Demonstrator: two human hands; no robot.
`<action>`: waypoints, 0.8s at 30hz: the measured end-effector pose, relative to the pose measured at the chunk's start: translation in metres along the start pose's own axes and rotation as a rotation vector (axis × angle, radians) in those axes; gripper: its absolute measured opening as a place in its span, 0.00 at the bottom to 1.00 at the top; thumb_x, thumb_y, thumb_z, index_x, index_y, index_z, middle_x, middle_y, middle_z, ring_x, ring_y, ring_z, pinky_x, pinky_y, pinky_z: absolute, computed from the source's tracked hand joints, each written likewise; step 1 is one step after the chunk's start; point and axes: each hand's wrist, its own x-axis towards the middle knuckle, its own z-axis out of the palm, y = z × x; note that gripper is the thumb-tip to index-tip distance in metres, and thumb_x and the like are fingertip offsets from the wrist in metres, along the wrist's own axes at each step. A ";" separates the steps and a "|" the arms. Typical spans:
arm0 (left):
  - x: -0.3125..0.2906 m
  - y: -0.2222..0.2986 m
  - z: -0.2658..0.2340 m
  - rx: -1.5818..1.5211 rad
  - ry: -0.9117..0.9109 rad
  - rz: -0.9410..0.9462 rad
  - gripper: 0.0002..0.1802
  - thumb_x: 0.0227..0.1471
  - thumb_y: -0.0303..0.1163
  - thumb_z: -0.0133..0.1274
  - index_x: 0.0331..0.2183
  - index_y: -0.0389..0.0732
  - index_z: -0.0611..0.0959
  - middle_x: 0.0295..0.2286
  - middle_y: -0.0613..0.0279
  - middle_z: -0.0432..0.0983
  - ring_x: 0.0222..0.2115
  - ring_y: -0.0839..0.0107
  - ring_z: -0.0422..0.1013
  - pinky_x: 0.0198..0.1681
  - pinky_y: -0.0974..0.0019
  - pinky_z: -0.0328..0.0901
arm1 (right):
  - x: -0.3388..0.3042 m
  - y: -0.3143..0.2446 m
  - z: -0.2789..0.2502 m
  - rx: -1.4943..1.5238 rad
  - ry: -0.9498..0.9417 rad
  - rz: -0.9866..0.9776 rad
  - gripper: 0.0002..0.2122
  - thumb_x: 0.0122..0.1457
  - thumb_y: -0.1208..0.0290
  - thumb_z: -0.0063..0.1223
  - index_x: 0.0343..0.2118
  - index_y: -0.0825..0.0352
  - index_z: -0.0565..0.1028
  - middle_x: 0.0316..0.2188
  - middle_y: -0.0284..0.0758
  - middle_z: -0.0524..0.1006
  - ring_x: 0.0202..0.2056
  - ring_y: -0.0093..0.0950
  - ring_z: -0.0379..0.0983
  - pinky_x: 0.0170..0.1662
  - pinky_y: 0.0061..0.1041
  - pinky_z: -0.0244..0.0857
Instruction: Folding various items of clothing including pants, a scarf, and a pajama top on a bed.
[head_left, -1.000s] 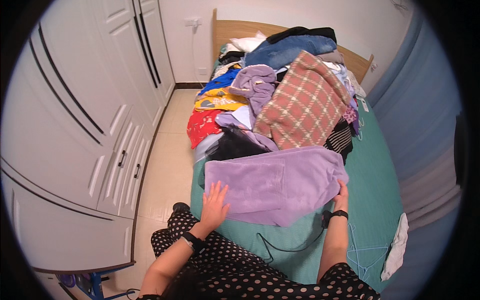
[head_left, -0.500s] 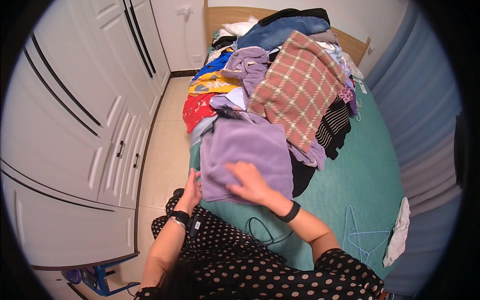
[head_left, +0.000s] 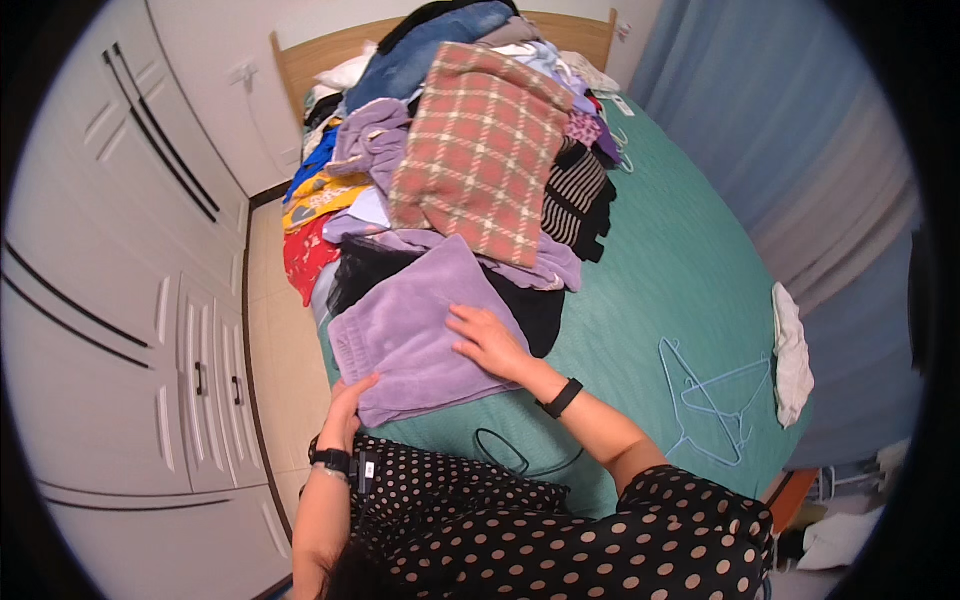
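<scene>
A folded purple plush garment lies on the near edge of the bed, with a gathered elastic band along its left side. My left hand grips its near left corner, one digit over the top and the rest partly hidden at the edge. Flat on the garment's right part rests my right hand, fingers spread. Just behind sits a heap of clothes, with a red-and-beige plaid fleece piece on top. Black cloth shows from under the purple garment's far right side.
Light blue hangers and a white cloth lie on the green bedsheet at the right. A dark cable loops near my lap. White wardrobes stand left, blue curtains right.
The purple garment has turned on the bed, and its gathered band now shows. My left hand has come onto its corner; my right hand has settled flat. The whole view has swung right.
</scene>
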 end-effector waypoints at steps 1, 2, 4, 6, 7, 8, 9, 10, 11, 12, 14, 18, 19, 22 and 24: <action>-0.001 0.004 0.002 -0.040 -0.023 0.005 0.27 0.44 0.22 0.58 0.48 0.32 0.71 0.41 0.51 0.74 0.39 0.60 0.73 0.44 0.62 0.69 | 0.000 0.001 -0.007 0.143 0.117 0.132 0.20 0.53 0.66 0.54 0.50 0.66 0.69 0.55 0.42 0.64 0.56 0.41 0.59 0.58 0.37 0.53; -0.002 0.007 0.005 -0.024 -0.039 -0.004 0.27 0.44 0.22 0.58 0.48 0.32 0.71 0.41 0.51 0.74 0.39 0.60 0.73 0.44 0.62 0.69 | 0.001 0.002 -0.013 0.288 0.237 0.259 0.21 0.52 0.66 0.54 0.50 0.66 0.69 0.55 0.43 0.64 0.56 0.42 0.59 0.58 0.36 0.54; -0.027 0.023 0.026 -0.194 -0.074 0.064 0.27 0.45 0.23 0.55 0.49 0.31 0.69 0.40 0.50 0.74 0.38 0.59 0.73 0.43 0.61 0.69 | -0.010 0.014 -0.012 0.230 0.358 0.323 0.24 0.51 0.66 0.56 0.52 0.67 0.66 0.54 0.45 0.65 0.55 0.43 0.61 0.57 0.35 0.56; -0.053 0.044 0.047 -0.165 -0.087 0.059 0.27 0.46 0.24 0.53 0.50 0.31 0.67 0.40 0.48 0.73 0.38 0.59 0.73 0.42 0.61 0.69 | -0.020 0.020 -0.006 0.445 0.352 0.513 0.26 0.53 0.66 0.56 0.55 0.66 0.63 0.55 0.42 0.65 0.54 0.37 0.63 0.56 0.32 0.58; -0.073 0.061 0.073 -0.134 -0.147 0.173 0.28 0.45 0.25 0.54 0.50 0.31 0.67 0.41 0.48 0.72 0.38 0.59 0.73 0.42 0.60 0.70 | -0.029 0.028 0.005 0.720 0.360 0.560 0.27 0.56 0.64 0.55 0.57 0.66 0.59 0.54 0.41 0.65 0.53 0.34 0.66 0.53 0.30 0.61; -0.095 0.077 0.095 -0.110 -0.191 0.295 0.29 0.45 0.26 0.54 0.50 0.32 0.66 0.42 0.48 0.72 0.38 0.60 0.73 0.42 0.60 0.70 | -0.034 0.025 0.003 0.722 0.365 0.571 0.27 0.56 0.64 0.55 0.57 0.66 0.59 0.54 0.41 0.65 0.53 0.34 0.66 0.53 0.30 0.61; -0.113 0.087 0.116 -0.065 -0.166 0.342 0.27 0.46 0.29 0.53 0.49 0.30 0.68 0.40 0.49 0.73 0.38 0.61 0.73 0.42 0.62 0.70 | -0.037 0.020 -0.005 1.145 0.255 0.691 0.28 0.58 0.63 0.53 0.58 0.65 0.58 0.54 0.41 0.65 0.52 0.34 0.66 0.52 0.30 0.63; -0.120 0.093 0.130 -0.061 -0.170 0.334 0.27 0.46 0.29 0.53 0.49 0.30 0.68 0.40 0.49 0.73 0.38 0.61 0.73 0.42 0.62 0.70 | -0.041 0.018 -0.010 1.570 0.128 0.795 0.28 0.59 0.62 0.52 0.59 0.65 0.57 0.54 0.40 0.65 0.51 0.33 0.67 0.51 0.30 0.65; -0.125 0.099 0.144 -0.042 -0.221 0.338 0.28 0.46 0.29 0.53 0.49 0.31 0.67 0.40 0.49 0.73 0.38 0.61 0.73 0.42 0.62 0.69 | -0.051 0.021 -0.010 1.770 0.012 0.721 0.27 0.61 0.59 0.47 0.60 0.63 0.54 0.54 0.39 0.67 0.48 0.29 0.70 0.47 0.25 0.68; -0.127 0.101 0.155 -0.024 -0.267 0.343 0.28 0.47 0.29 0.52 0.50 0.31 0.67 0.41 0.49 0.72 0.38 0.61 0.73 0.43 0.62 0.69 | -0.056 0.021 -0.004 1.900 -0.080 0.607 0.26 0.64 0.56 0.41 0.60 0.63 0.54 0.54 0.40 0.67 0.50 0.30 0.70 0.48 0.28 0.67; -0.126 0.102 0.174 -0.020 -0.305 0.327 0.29 0.46 0.29 0.52 0.50 0.31 0.66 0.41 0.49 0.72 0.39 0.60 0.73 0.44 0.62 0.68 | -0.065 0.012 0.010 2.126 -0.184 0.549 0.27 0.64 0.53 0.38 0.61 0.63 0.53 0.55 0.40 0.65 0.51 0.29 0.68 0.50 0.32 0.66; -0.135 0.102 0.202 -0.058 -0.403 0.246 0.30 0.45 0.30 0.52 0.51 0.33 0.66 0.42 0.50 0.72 0.39 0.61 0.72 0.45 0.61 0.67 | -0.091 0.025 0.039 2.622 -0.207 0.633 0.27 0.62 0.53 0.42 0.57 0.69 0.60 0.54 0.41 0.67 0.54 0.37 0.65 0.56 0.39 0.60; -0.135 0.099 0.203 -0.051 -0.408 0.245 0.30 0.45 0.30 0.52 0.51 0.33 0.66 0.42 0.50 0.72 0.39 0.61 0.72 0.45 0.61 0.67 | -0.100 0.030 0.033 2.624 -0.198 0.626 0.27 0.62 0.53 0.42 0.57 0.69 0.60 0.54 0.41 0.67 0.54 0.37 0.65 0.56 0.39 0.60; -0.131 0.087 0.190 -0.063 -0.361 0.244 0.30 0.45 0.29 0.51 0.51 0.33 0.66 0.43 0.51 0.72 0.40 0.61 0.72 0.45 0.61 0.68 | -0.128 0.041 -0.032 2.383 0.162 0.839 0.24 0.54 0.71 0.53 0.54 0.73 0.63 0.48 0.46 0.71 0.46 0.36 0.72 0.51 0.37 0.66; -0.116 0.079 0.177 0.038 -0.340 0.246 0.28 0.44 0.28 0.53 0.50 0.34 0.68 0.42 0.51 0.73 0.40 0.62 0.72 0.45 0.61 0.68 | -0.146 0.060 -0.081 2.101 0.307 0.943 0.24 0.48 0.80 0.55 0.51 0.73 0.65 0.43 0.46 0.74 0.40 0.34 0.75 0.46 0.35 0.70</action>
